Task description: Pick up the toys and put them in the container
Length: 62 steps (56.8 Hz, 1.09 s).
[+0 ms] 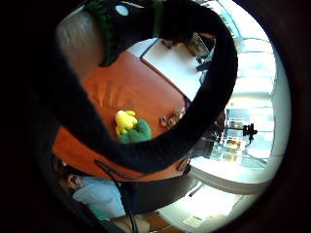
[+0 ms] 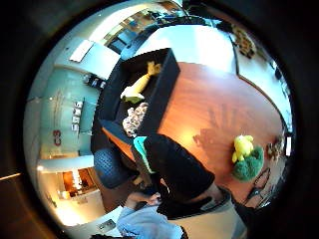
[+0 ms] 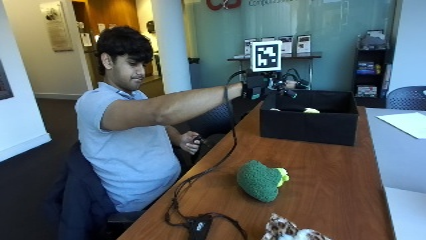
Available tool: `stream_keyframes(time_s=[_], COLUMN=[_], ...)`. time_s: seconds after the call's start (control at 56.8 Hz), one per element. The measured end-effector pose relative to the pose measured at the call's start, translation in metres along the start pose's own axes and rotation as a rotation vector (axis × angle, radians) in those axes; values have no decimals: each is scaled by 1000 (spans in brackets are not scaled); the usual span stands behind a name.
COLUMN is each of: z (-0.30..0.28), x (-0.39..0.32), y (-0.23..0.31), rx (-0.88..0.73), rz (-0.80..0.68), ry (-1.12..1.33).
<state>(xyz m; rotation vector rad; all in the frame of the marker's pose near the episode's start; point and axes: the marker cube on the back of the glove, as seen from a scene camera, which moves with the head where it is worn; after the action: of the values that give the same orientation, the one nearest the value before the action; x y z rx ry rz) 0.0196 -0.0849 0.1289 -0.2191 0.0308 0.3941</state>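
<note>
In the outside view my gloved right hand [image 3: 261,86] hovers above the near left corner of the black container [image 3: 313,127], holding nothing. Its shadow on the wood [image 2: 219,124] shows spread fingers. Inside the container lie a yellow banana-like toy [image 2: 141,82] and a spotted plush [image 2: 133,119]. A green broccoli plush [image 3: 259,180] [image 2: 247,168] lies on the table nearer the front, with a yellow toy [image 2: 242,145] [image 1: 125,120] against it. A leopard-print plush [image 3: 293,232] [image 1: 172,119] lies at the front edge.
The container stands on a long wooden table [image 3: 333,170]. A black cable runs from my arm down to a small black box [image 3: 198,226] near the table's front. White paper [image 3: 406,122] lies at the right, beside a white table [image 3: 407,210].
</note>
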Motion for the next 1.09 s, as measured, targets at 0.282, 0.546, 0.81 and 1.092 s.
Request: stream_keyframes(time_s=[0.282,0.546,0.81,1.092], z=[59,162,241,239], x=[78,116,110,107], y=[62,74,74,59], rx=[-52,-211,-90,30], rz=[192,448,409,424], ry=[29,70,91,141])
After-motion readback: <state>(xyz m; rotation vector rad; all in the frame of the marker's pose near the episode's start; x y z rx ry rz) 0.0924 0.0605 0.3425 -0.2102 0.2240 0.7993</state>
